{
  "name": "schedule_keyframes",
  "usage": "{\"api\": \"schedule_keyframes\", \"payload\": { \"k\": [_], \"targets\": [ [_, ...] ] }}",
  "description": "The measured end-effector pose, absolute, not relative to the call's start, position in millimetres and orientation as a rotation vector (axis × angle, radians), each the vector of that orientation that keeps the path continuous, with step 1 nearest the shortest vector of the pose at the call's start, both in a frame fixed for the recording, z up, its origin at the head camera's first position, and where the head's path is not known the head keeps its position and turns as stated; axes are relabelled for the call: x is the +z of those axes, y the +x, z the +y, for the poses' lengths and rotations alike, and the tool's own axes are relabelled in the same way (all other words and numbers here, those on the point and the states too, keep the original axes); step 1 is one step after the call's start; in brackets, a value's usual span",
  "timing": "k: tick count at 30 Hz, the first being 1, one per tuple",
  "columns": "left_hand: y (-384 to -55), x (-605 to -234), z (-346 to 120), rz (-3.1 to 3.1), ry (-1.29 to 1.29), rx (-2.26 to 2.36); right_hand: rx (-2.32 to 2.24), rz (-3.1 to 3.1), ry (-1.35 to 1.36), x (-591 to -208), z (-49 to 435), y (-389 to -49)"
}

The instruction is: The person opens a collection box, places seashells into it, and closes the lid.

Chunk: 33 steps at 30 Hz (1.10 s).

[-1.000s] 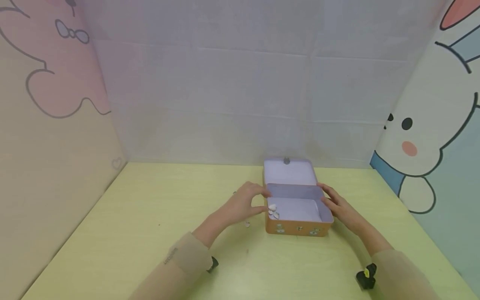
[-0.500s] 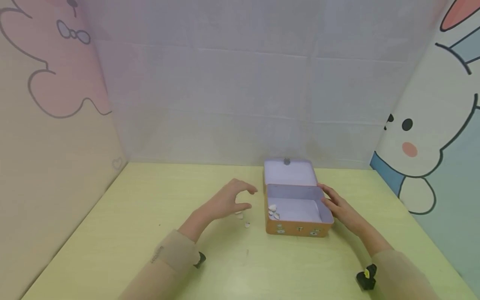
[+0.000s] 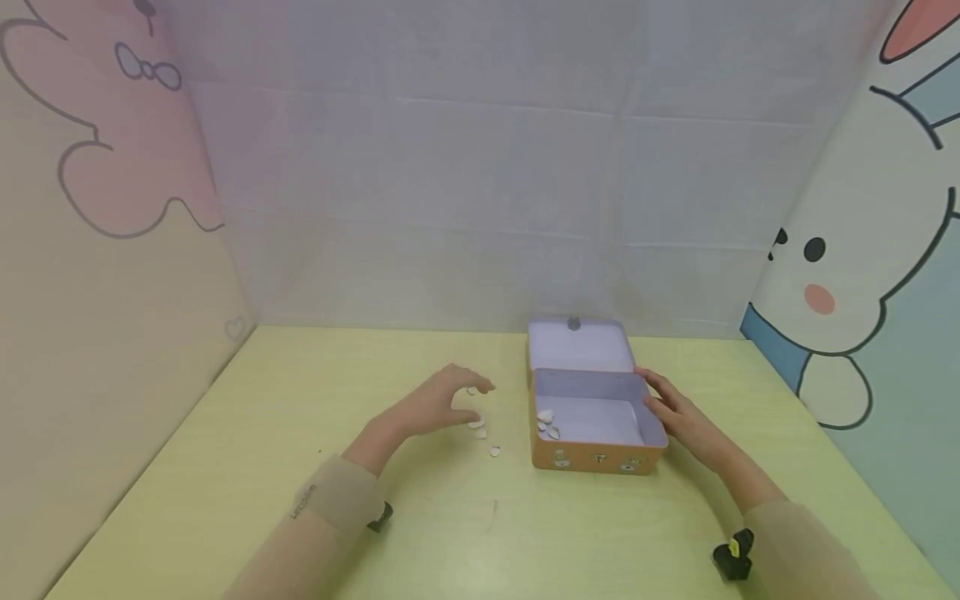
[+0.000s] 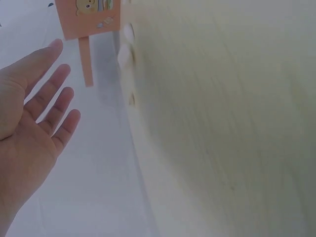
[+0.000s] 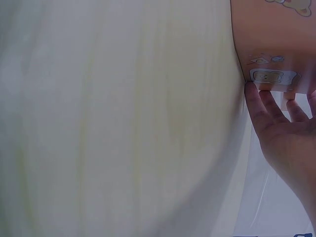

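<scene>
Left hand [image 3: 433, 404] empty, thumb and fingers parted, near white shell-like pieces [image 3: 481, 433] on desk [image 3: 337, 367]. Right hand [image 3: 686, 423], loosely extended, touches right side of opened tin [image 3: 600, 457], likely steadying it; more pieces [image 3: 546, 416] inside, left end.

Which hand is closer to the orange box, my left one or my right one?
Your right hand: its fingers touch the right side of the orange box. Your left hand is apart from it, off to its left.
</scene>
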<state>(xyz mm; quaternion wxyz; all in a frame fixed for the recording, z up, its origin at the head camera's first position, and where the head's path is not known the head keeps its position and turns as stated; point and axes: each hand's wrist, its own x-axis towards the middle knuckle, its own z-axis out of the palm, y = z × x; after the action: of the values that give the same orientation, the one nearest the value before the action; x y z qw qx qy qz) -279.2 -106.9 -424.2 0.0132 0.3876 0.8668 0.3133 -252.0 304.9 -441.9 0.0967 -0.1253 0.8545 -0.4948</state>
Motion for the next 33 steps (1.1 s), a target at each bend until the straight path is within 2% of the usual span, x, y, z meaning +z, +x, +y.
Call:
{"api": "schedule_keyframes", "payload": {
  "k": [17,33],
  "targets": [
    [-299.3,-451.8,-112.7,2.602,1.044,0.821,-1.458,2.534,-0.365,-442.5,305.2,-252.0],
    [-310.3,-456.9,-108.7,2.594,1.187,0.711,-1.465,2.534,-0.366,-442.5,304.8,-252.3]
  ]
}}
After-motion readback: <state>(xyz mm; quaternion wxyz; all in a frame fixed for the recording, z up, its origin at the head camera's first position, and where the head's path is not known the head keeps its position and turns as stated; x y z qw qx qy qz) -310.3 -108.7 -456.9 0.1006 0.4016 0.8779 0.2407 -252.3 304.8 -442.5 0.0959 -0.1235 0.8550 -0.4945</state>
